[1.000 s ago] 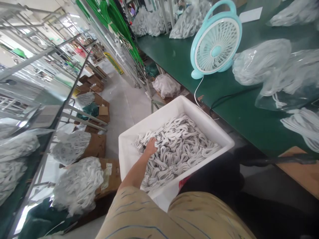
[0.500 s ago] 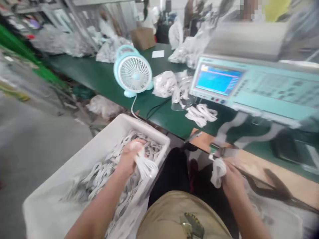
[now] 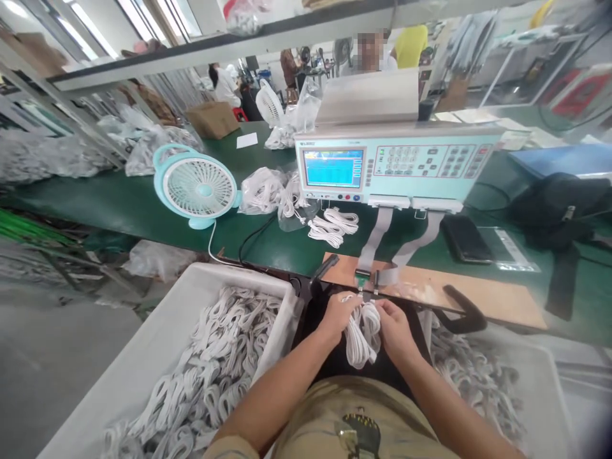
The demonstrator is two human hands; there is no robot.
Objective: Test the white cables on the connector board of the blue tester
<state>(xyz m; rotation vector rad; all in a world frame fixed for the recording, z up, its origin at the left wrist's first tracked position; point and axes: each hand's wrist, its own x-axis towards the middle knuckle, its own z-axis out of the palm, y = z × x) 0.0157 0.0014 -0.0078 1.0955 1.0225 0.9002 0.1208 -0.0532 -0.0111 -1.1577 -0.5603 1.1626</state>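
Both of my hands meet in front of me over my lap, just below the edge of a wooden board [image 3: 478, 296]. My left hand [image 3: 337, 315] and my right hand [image 3: 394, 325] are closed on a coiled white cable [image 3: 362, 331] that hangs between them. A white bin [image 3: 157, 344] full of coiled white cables [image 3: 215, 363] stands at my left. Right above my hands, connectors [image 3: 366, 277] on grey ribbon cables hang from a pale blue tester [image 3: 396, 166] with a lit screen.
A pale blue desk fan [image 3: 196, 185], bags of white cables [image 3: 262, 188] and a loose cable bundle [image 3: 329, 226] lie on the green bench [image 3: 119, 204]. A black phone [image 3: 466, 239] and black bag [image 3: 554, 204] sit right. Another bin of cables [image 3: 478, 376] is at my right. People work behind.
My view swung from the left bin to the bench. My left hand lifted a cable coil out of the bin and brought it to my right hand in front of me.
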